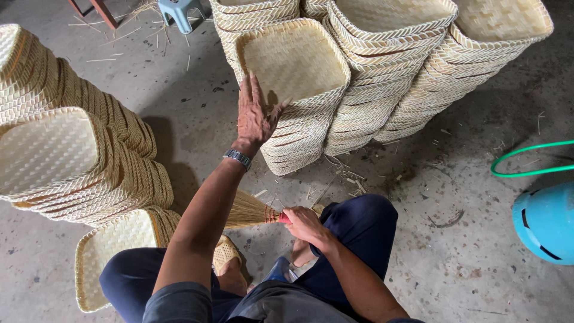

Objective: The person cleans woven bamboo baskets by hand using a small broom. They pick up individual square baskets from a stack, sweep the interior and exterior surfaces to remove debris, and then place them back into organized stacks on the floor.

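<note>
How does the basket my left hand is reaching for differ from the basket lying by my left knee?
The stacked basket tops a tall pile; the floor basket lies alone on the concrete. The left hand rests at the stacked basket's rim; no hand touches the floor basket. Both are pale woven baskets with squarish openings. The right hand grips a small broom.

Beside me on my right sits a round turquoise plastic gas tank (545, 222), with a thin green hose (526, 172) looping over the grey concrete floor (466, 179). Ahead stands a small pale-blue plastic stool (180, 11). Loose straw scraps (350, 176) litter the ground before me.
</note>
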